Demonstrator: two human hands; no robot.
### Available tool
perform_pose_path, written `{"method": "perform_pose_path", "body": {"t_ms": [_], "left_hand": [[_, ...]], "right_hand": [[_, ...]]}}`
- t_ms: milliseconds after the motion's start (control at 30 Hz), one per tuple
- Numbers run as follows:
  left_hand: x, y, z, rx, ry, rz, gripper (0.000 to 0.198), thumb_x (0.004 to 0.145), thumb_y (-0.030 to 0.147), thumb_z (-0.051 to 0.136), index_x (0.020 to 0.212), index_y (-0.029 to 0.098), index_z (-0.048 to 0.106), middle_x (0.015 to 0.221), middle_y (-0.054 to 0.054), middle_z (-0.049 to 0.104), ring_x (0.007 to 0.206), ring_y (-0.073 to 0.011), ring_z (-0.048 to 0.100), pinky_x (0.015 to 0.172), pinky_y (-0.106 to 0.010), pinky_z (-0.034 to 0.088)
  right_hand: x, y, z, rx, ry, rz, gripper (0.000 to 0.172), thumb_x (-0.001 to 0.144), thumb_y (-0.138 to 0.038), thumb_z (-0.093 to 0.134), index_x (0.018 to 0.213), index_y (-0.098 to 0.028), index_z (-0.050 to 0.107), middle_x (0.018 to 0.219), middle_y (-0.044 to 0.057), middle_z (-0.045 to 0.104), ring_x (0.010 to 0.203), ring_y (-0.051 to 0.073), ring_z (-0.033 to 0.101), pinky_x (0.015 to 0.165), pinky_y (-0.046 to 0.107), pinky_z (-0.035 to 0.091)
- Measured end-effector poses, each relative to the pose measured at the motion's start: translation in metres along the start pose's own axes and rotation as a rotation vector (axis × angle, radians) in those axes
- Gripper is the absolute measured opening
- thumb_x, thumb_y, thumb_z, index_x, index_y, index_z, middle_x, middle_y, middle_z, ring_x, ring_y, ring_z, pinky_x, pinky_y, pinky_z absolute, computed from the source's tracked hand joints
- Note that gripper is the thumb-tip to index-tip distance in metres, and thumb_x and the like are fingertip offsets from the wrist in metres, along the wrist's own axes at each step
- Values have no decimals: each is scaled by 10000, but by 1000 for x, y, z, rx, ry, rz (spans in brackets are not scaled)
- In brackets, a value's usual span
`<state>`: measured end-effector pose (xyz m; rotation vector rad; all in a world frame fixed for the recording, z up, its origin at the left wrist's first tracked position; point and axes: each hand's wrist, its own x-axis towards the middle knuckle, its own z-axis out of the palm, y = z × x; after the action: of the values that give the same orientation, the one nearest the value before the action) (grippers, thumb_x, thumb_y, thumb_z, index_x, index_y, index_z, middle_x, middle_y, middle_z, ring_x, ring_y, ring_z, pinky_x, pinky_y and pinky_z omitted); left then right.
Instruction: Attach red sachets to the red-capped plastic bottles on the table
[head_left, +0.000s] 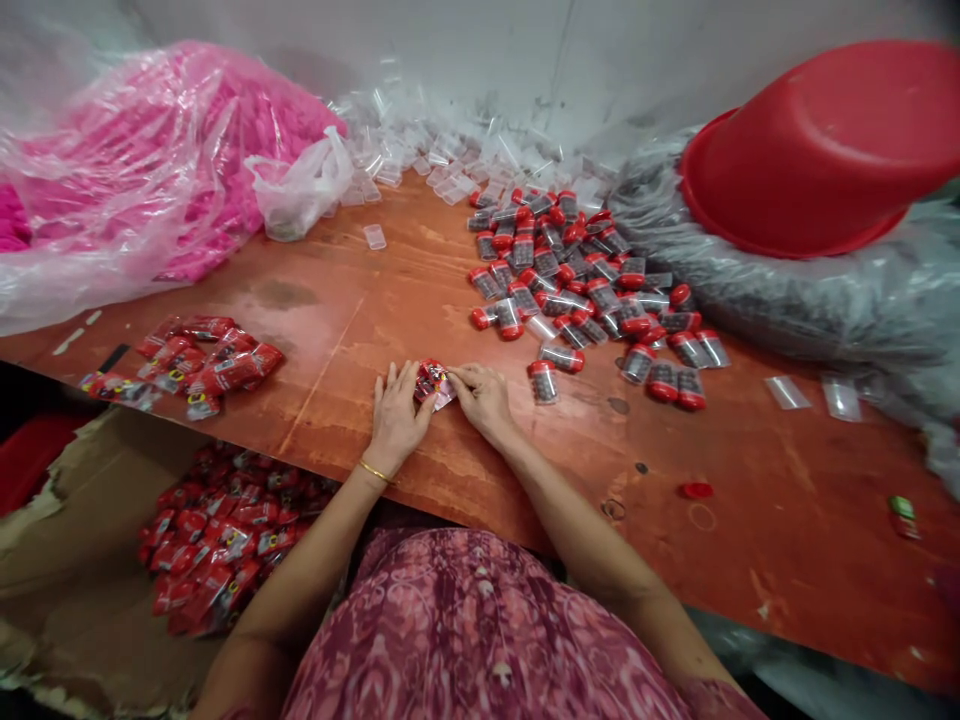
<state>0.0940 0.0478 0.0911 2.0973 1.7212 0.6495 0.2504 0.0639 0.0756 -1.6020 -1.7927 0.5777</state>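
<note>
Near the front edge of the table, a small red printed packet (435,380) lies between my two hands. My left hand (399,415) rests on the table with its thumb and fingers closed about the packet's left side. The packet's right edge is pinched by my right hand (482,403), fingers bent. What the packet contains cannot be made out. Right of my hands lie clear containers with red caps and dark contents, the nearest container (544,382) a short way from my right hand.
Several red packets (232,365) lie on the left of the table (360,300); more fill a cardboard box (97,530) below. Behind are pink goods in plastic (202,140), clear plastic pieces (450,165) and capped containers (562,260). A red tub (810,150) sits on a grey-filled bag (765,290).
</note>
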Motion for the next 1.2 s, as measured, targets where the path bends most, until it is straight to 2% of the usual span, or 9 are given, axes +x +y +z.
{"method": "perform_pose_path", "body": {"t_ms": [200,300,367,533,600,767,867,1067,1200], "left_hand": [[9,17,-12,-139,156,-7,407,853,409,478,1124,142,620,1292,-161,566,1302,-305,401,1081,-493,269],[20,21,-7,-398,96,-29,279,824,389,531,926,176,680,988,-90,700,996,-225,617,968,-399,415],[25,22,-2,-605,112,-128,227,778,370,586,827,166,676,808,-53,694,763,-168,638,789,-314,494],[31,27,-1,-809,215,-209,212,698,363,662,678,156,623,606,0,623,525,-97,546,542,-213,442],[34,27,-3,-833,187,-220,235,686,379,668,644,156,609,563,9,604,488,-91,525,499,-204,417],[41,23,-3,-697,43,-194,306,691,449,659,593,166,592,513,2,586,450,-107,508,455,-217,359],[44,21,-4,-448,3,-125,320,719,468,641,586,180,596,523,-11,592,482,-135,525,499,-251,362],[52,10,-10,15,7,116,262,763,392,632,592,194,620,749,-92,687,853,-258,604,835,-406,388],[54,8,-16,57,12,108,214,706,367,687,828,191,678,1126,-141,654,1144,-343,510,991,-522,290]], "right_hand": [[-3,6,-2,274,169,-47,209,845,-278,555,958,-245,728,962,49,709,865,179,631,812,335,472],[-6,4,-3,388,202,-37,180,812,-281,585,902,-246,736,936,49,707,861,178,629,819,339,482],[-6,0,-3,494,213,-5,157,789,-289,601,847,-233,736,907,47,705,867,176,628,831,335,484],[0,-9,-8,754,205,253,310,673,-349,695,941,-194,686,882,23,703,776,155,622,750,297,504],[3,-11,-12,815,182,335,392,633,-376,718,965,-173,670,865,23,703,726,145,614,705,283,502],[4,-9,-18,824,164,331,290,696,-432,646,782,-159,693,740,17,702,660,147,605,669,279,485],[2,-2,-16,697,191,296,325,759,-459,569,797,-172,717,733,13,712,678,166,617,684,295,482],[5,9,-19,601,267,284,346,775,-477,546,827,-186,726,813,20,725,776,190,629,738,311,473],[6,12,-25,671,280,346,389,748,-527,545,725,-162,677,639,-5,647,610,138,546,606,260,427]]}}
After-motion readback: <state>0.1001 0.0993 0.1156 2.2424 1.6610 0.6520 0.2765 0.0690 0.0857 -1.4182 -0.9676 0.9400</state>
